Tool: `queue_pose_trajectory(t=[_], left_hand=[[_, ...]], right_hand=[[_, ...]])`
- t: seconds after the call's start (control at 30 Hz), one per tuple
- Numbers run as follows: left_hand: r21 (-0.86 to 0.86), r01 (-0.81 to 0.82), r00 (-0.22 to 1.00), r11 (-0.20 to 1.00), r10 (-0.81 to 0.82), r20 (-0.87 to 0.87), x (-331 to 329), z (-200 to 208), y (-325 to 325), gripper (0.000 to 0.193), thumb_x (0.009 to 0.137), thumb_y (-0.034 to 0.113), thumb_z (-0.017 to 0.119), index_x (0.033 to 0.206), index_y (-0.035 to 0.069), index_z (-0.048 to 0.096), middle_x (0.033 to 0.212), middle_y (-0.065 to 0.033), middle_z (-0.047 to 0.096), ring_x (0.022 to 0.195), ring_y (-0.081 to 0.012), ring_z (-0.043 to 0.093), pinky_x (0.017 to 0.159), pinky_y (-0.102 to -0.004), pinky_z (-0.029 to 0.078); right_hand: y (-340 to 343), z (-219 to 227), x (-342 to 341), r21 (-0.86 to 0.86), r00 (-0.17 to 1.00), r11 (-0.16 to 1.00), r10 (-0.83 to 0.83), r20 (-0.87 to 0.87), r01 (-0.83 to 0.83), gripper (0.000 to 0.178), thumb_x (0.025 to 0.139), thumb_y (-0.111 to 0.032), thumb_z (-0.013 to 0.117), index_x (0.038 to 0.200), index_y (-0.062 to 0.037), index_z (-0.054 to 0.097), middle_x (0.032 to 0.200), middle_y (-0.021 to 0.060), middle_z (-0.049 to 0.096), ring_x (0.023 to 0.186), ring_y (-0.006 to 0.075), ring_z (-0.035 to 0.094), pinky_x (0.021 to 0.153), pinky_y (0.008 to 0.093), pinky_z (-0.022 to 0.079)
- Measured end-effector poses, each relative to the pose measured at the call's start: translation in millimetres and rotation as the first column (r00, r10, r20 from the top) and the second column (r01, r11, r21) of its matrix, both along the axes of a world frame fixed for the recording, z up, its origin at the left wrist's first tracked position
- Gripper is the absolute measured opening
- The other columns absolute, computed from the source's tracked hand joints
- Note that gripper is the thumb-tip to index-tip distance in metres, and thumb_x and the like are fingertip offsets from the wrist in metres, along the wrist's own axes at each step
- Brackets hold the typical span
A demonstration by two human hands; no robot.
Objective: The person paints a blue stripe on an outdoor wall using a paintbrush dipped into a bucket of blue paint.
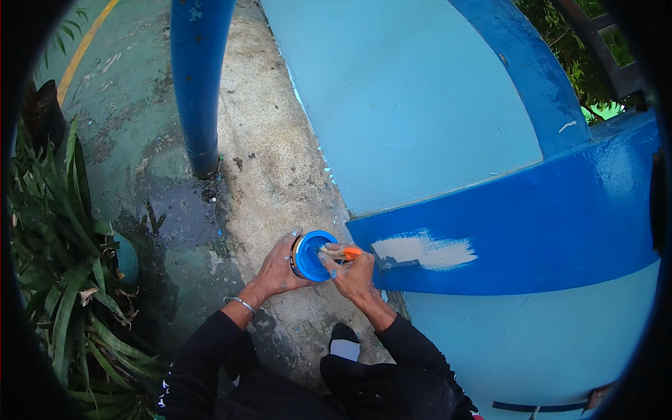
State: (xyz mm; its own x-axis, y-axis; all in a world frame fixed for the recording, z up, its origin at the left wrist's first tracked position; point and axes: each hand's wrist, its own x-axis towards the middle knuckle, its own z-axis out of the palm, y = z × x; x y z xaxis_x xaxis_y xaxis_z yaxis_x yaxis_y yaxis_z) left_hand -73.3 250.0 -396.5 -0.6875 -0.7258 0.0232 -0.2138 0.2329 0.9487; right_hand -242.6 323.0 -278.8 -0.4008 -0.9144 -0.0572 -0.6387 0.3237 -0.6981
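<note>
- Blue wall [518, 220] beside concrete ground [269, 147]
- Left hand [276, 269] wrapped around 1 can [297, 260]
- Right hand [358, 276] pinching 1 brush [351, 253] at the can's mouth

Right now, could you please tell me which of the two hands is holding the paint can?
The left hand, with a silver bracelet at its wrist; the right hand instead holds the orange-handled paintbrush.

There are two hands [277, 269] [355, 276], one can [297, 257], one brush [352, 253] (and one pole [199, 84]).
</note>
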Motion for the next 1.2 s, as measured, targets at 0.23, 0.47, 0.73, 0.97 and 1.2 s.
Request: queue_pose_trajectory(t=[0.23,0.47,0.73,0.97,1.2], left_hand=[[-0.154,-0.114,0.991,0.982,0.101,-0.093,-11.2,-10.7,5.1,0.124,0.058,0.046,0.101,0.152,-0.002,0.037,0.146,-0.0287,0.051,0.137,-0.0463,0.052,0.115,-0.0523,0.043],[-0.125,-0.123,0.989,0.984,0.111,-0.099,-17.0,-5.9,6.1,0.118,0.058,0.045,0.1,0.15,-0.004,0.042,0.138,-0.0281,0.056,0.13,-0.0454,0.057,0.11,-0.0528,0.047],[-0.134,-0.135,0.984,0.982,0.116,-0.138,-23.7,-16.8,10.9,0.111,0.058,0.044,0.1,0.145,-0.002,0.048,0.135,-0.0243,0.059,0.128,-0.0431,0.058,0.109,-0.0515,0.048],[-0.156,-0.155,0.971,0.976,0.121,-0.204,-17.1,-22.1,11.7,0.111,0.058,0.037,0.1,0.147,0.001,0.042,0.134,-0.0214,0.059,0.127,-0.0395,0.059,0.11,-0.0503,0.047],[-0.126,-0.162,0.969,0.979,0.133,-0.21,-5.5,-27.6,11.0,0.112,0.058,0.034,0.1,0.148,0.002,0.041,0.133,-0.0216,0.059,0.126,-0.0394,0.059,0.11,-0.0506,0.047]], right_hand=[[20.4,18.1,-24.3,-0.161,0.947,0.946,-0.244,0.21,0.28,0.026,0.083,-0.008,0.086,0.103,0.0058,0.076,0.091,0.0118,0.077,0.081,0.0141,0.072,0.073,0.0315,0.059],[36.7,20.0,-28.5,-0.139,0.917,0.909,-0.375,0.136,0.392,0.026,0.084,-0.008,0.084,0.104,0.0055,0.076,0.089,0.0103,0.076,0.077,0.0132,0.07,0.069,0.0302,0.057],[59.4,-0.1,-40.8,-0.303,0.843,0.817,-0.355,0.404,0.49,0.026,0.088,-0.003,0.081,0.11,0.0051,0.073,0.095,0.0116,0.076,0.08,0.0145,0.071,0.07,0.0306,0.059],[77.3,18.3,-39.4,-0.349,0.831,0.772,-0.395,0.393,0.532,0.028,0.087,-0.002,0.082,0.112,0.0033,0.071,0.104,0.0121,0.074,0.09,0.0174,0.072,0.081,0.0332,0.061],[126.3,124.4,-51.4,-0.652,0.808,0.757,-0.361,-0.465,-0.037,0.025,0.084,0.004,0.08,0.107,0.0007,0.07,0.108,0.0156,0.07,0.093,0.025,0.068,0.081,0.0396,0.057]])
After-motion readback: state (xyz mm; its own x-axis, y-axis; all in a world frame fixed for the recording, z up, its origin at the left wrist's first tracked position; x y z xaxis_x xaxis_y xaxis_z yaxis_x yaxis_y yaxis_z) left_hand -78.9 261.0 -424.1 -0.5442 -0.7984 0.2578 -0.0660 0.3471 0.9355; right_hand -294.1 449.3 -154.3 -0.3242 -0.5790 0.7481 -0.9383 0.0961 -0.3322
